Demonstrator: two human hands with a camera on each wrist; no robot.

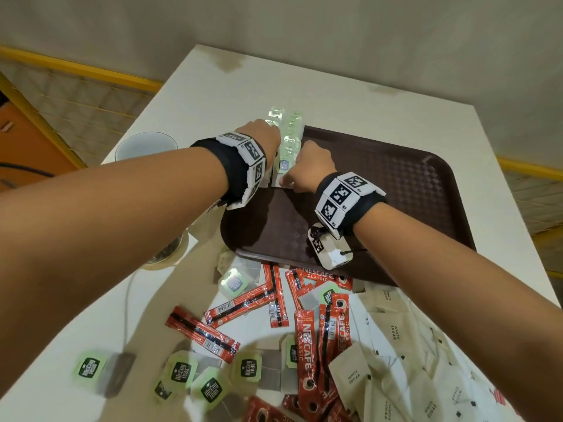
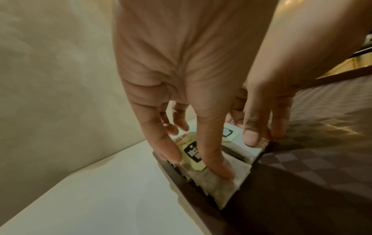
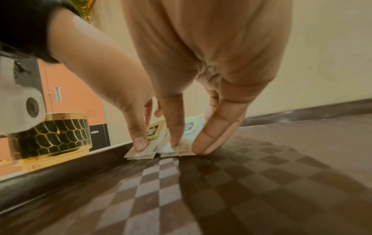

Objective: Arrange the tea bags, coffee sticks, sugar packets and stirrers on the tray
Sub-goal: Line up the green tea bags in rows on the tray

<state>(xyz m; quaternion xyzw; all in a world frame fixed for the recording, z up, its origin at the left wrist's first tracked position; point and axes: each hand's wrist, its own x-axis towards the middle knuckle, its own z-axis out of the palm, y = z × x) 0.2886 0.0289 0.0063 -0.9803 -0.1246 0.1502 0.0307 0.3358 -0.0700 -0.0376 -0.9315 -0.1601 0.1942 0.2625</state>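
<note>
Many loose items are spread on the white table (image 1: pixel 350 95) nearest the viewer: red coffee sticks (image 1: pixel 304 354), beige sugar packets (image 1: pixel 393 330) and green-tagged tea bags (image 1: pixel 182 373), all still off the tray. Beyond them lies the brown tray (image 1: pixel 411 193), mostly bare. At its far left corner two rows of tea bags (image 1: pixel 289 141) are lined up beside each other along the rim. The left hand (image 1: pixel 262 135) is laid over the left row, its fingers (image 2: pixel 217 159) nearly straight and pressed down on the paper, gripping nothing. The right hand (image 1: pixel 307 166) is set on the right row, fingertips (image 3: pixel 175 139) and thumb pressed flat against the near end, squaring it; nothing appears to be pinched, though the view is blurred. The tea bags are judged light, thin and soft, easily slid or fanned apart, so they are best taken by the edges of a stack and nudged gently. Stirrers cannot be made out.
</note>
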